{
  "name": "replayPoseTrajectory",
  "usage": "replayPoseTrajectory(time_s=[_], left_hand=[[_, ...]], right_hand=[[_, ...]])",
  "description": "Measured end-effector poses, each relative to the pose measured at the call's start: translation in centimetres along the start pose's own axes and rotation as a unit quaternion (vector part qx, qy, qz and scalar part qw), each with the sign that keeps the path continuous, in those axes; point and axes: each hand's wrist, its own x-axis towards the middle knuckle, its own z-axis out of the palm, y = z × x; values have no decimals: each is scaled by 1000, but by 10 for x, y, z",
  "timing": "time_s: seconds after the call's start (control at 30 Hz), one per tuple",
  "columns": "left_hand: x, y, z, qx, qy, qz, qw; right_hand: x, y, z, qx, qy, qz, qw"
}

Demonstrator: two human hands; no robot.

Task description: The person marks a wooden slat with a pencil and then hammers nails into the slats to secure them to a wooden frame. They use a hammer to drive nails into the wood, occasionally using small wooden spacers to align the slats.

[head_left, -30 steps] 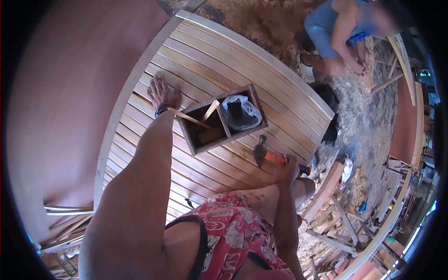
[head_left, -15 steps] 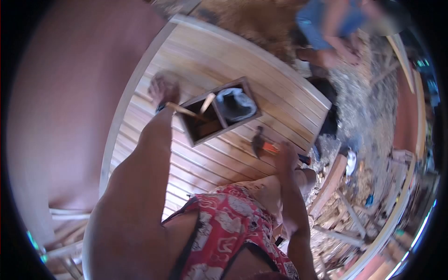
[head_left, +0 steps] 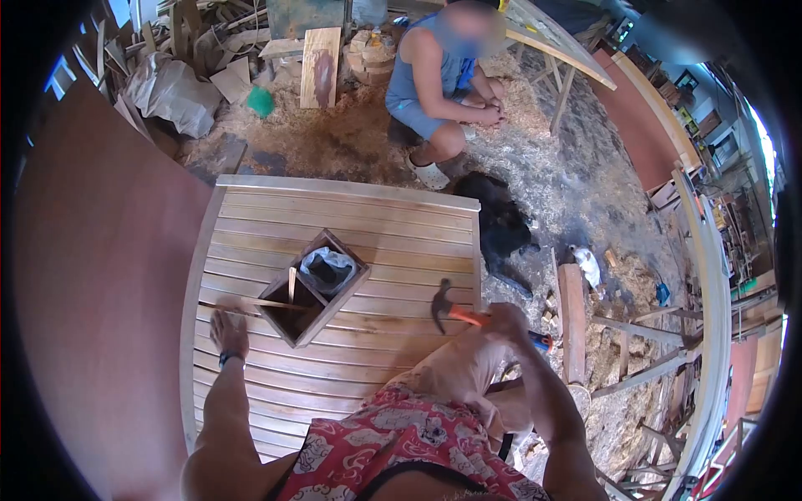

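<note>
My left hand [head_left: 228,331] lies flat with fingers stretched on a slatted wooden panel [head_left: 401,255], just left of a small wooden box [head_left: 332,309]. The box is split into two compartments. One holds a clear plastic bag [head_left: 317,260] with dark contents I cannot make out; thin wooden sticks [head_left: 291,284] lean in the other, and one pokes out towards my left hand. In my right hand [head_left: 505,324] is a claw hammer [head_left: 468,316] with an orange and dark handle. I grip it above my thigh, its metal head over the panel's right part.
A person [head_left: 426,92] squats beyond the panel with hands together. A black dog [head_left: 494,221] lies along the panel's right edge. A small white animal [head_left: 587,267] is near a timber offcut [head_left: 573,321]. A large brown board [head_left: 100,275] stands at left.
My view has swung up and round, bringing the squatting person and far floor into sight. My right hand still grips the hammer; my left hand stays on the panel beside the box.
</note>
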Motion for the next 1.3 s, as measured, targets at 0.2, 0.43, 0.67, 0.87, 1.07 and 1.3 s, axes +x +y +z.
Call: replayPoseTrajectory(time_s=[0.2, 0.43, 0.67, 0.87, 1.07, 1.3], left_hand=[[-49, -113, 18, 18, 26, -138, 990], [3, -132, 20, 15, 111, -129, 985], [119, -48, 13, -70, 42, 55, 995], [207, 31, 25, -68, 42, 218, 973], [228, 86, -36, -37, 67, 225, 971], [239, 96, -18, -129, 156, 197, 959]], right_hand=[[-72, 71, -19, 523, 51, 67, 848], [-89, 32, -72, 540, 129, 86, 827], [-29, -68, -100, 531, 52, 45, 845], [34, -194, -137, 504, -63, 11, 861], [122, -286, -190, 707, -331, -211, 588], [275, -424, -178, 598, -292, -333, 668]])
